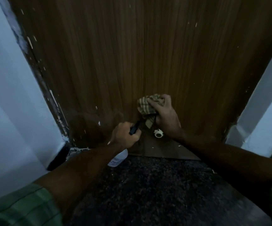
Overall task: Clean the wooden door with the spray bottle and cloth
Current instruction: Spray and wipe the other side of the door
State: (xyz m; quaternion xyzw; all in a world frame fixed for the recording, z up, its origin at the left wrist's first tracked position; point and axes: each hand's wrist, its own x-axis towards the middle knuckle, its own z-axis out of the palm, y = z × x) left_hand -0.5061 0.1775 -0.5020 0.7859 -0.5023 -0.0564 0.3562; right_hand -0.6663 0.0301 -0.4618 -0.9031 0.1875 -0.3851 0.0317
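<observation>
The brown wooden door (140, 54) fills the upper view, flecked with white paint chips. Low on it, my right hand (166, 115) grips a bunched checked cloth (146, 105) and holds it against the wood. My left hand (125, 136) grips the spray bottle by its black trigger head (134, 128). The bottle's white body (118, 158) hangs below my wrist, partly hidden by my forearm. Its nozzle points at the door just under the cloth.
A white round door stopper (158, 133) sits near the door's bottom edge between my hands. Pale walls (6, 95) flank the door on both sides. A worn dark frame (39, 70) runs down the left. Dark speckled floor (156, 193) lies below.
</observation>
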